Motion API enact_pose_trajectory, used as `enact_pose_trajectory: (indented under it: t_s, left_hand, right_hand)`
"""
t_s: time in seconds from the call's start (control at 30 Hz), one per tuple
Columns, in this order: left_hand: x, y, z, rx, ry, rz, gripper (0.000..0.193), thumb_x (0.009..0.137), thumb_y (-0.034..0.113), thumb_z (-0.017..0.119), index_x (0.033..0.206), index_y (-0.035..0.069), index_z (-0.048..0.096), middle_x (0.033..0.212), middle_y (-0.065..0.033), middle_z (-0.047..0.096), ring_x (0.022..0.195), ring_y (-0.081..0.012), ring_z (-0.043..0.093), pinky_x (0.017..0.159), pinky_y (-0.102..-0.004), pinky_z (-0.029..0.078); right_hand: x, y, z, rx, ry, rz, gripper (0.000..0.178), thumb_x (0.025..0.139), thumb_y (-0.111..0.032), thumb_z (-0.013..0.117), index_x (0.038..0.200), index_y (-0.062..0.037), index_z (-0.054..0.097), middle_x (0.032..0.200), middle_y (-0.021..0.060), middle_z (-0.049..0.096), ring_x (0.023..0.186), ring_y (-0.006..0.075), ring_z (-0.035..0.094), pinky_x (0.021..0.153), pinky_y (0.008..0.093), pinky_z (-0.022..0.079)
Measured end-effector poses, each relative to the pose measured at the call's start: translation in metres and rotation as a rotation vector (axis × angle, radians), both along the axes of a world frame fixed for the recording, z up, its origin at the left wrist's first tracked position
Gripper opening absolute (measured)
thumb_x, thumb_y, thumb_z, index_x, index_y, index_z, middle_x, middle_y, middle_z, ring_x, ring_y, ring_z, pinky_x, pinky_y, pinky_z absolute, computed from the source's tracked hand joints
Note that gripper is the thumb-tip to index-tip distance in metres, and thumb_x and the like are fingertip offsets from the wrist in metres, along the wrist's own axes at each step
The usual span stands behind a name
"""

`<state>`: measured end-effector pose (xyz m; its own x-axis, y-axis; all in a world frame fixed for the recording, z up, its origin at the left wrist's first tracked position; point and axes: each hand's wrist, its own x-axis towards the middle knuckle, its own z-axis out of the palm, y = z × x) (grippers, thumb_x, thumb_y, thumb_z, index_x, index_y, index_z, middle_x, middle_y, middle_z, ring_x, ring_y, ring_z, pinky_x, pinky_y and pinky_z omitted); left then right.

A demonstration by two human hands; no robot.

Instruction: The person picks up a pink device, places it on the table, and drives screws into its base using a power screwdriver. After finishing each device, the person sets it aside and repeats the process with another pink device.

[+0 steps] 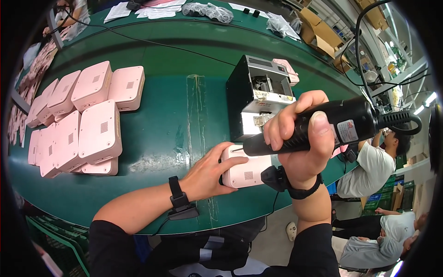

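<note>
Half spread, the left hand (210, 170) held one pink box (258, 168); the right hand (304, 129) clenched one black screwdriver (355, 117); at least nine boxes (99, 134) lay piled.

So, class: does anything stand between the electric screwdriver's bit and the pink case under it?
Nothing visible does: the black screwdriver has its bit over the upper-left part of the pink case. The left hand holds the case, one finger lying near the bit.

You can read no lettering here; the pale label (347, 131) on your black power screwdriver (354, 111) is too small to make out.
</note>
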<state>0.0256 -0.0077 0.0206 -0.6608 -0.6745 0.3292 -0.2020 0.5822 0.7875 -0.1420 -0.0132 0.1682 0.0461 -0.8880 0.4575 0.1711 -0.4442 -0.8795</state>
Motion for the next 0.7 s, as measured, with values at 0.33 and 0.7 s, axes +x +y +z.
enact_pose_trajectory:
  t_s: [0.33, 0.7]
  left_hand:
    - [-0.003, 0.003, 0.000, -0.017, 0.027, 0.041, 0.078, 0.062, 0.017, 0.088, 0.134, 0.022, 0.057, 0.142, -0.0188, 0.038, 0.125, -0.0401, 0.049, 0.101, -0.0448, 0.048]
    - [-0.002, -0.002, 0.003, -0.087, 0.037, 0.028, 0.075, 0.063, 0.019, 0.087, 0.132, 0.021, 0.058, 0.141, -0.0191, 0.040, 0.125, -0.0401, 0.049, 0.101, -0.0439, 0.049]
  right_hand:
    - [0.001, -0.010, -0.018, 0.012, -0.009, 0.084, 0.033, 0.094, -0.036, 0.057, 0.102, -0.0076, 0.042, 0.067, 0.0080, 0.051, 0.049, 0.0170, 0.048, 0.053, 0.0346, 0.045]
    - [0.009, -0.002, -0.004, 0.067, 0.041, -0.106, 0.025, 0.095, -0.030, 0.055, 0.097, -0.0069, 0.046, 0.067, 0.0075, 0.051, 0.049, 0.0179, 0.049, 0.050, 0.0348, 0.045]
